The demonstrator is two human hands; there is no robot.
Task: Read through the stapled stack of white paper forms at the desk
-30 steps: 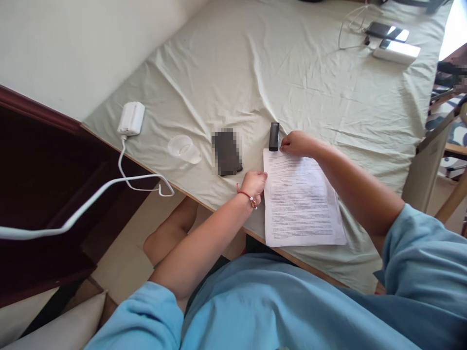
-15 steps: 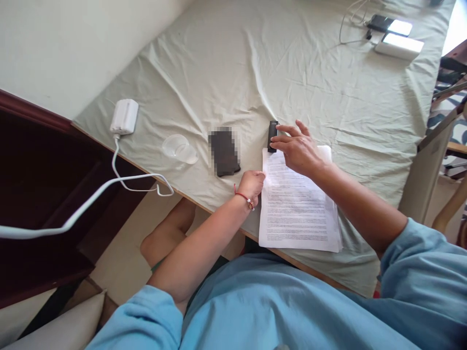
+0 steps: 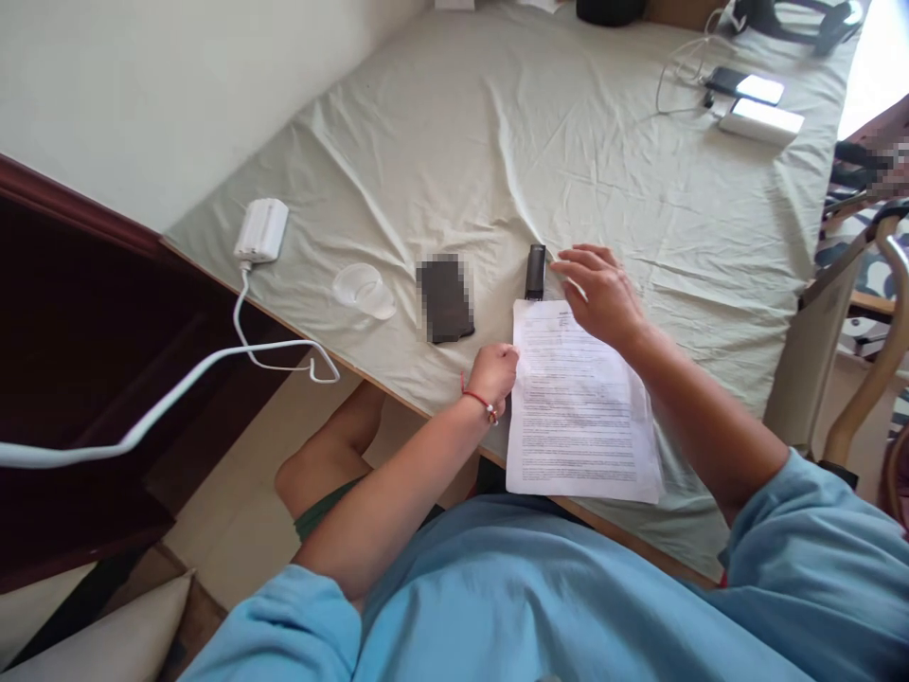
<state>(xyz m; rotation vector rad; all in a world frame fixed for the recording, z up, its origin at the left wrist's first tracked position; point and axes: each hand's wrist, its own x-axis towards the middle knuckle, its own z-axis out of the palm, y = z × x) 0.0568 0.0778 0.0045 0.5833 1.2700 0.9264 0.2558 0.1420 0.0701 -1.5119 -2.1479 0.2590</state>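
Note:
A stack of printed paper sheets (image 3: 579, 417) lies near the table's front edge. My left hand (image 3: 494, 371) is closed at the stack's left edge, thumb on top, pinching the sheets. At the stack's top left corner sits a small black stapler (image 3: 536, 272), its near end touching the paper. My right hand (image 3: 600, 292) hovers just right of the stapler, over the sheets' top edge. Its fingers are slightly bent and apart, with nothing in them.
Left of the papers lie a dark blurred object (image 3: 446, 298), a clear plastic cup (image 3: 364, 290) and a white adapter (image 3: 261, 230) with a white cable (image 3: 205, 360). A phone (image 3: 745, 85) and white box (image 3: 762, 121) sit far right. A wall (image 3: 177, 85) borders the left side.
My right hand has let go of the stapler and moved slightly right. The left hand keeps its hold on the paper's edge. The view has tilted up a little.

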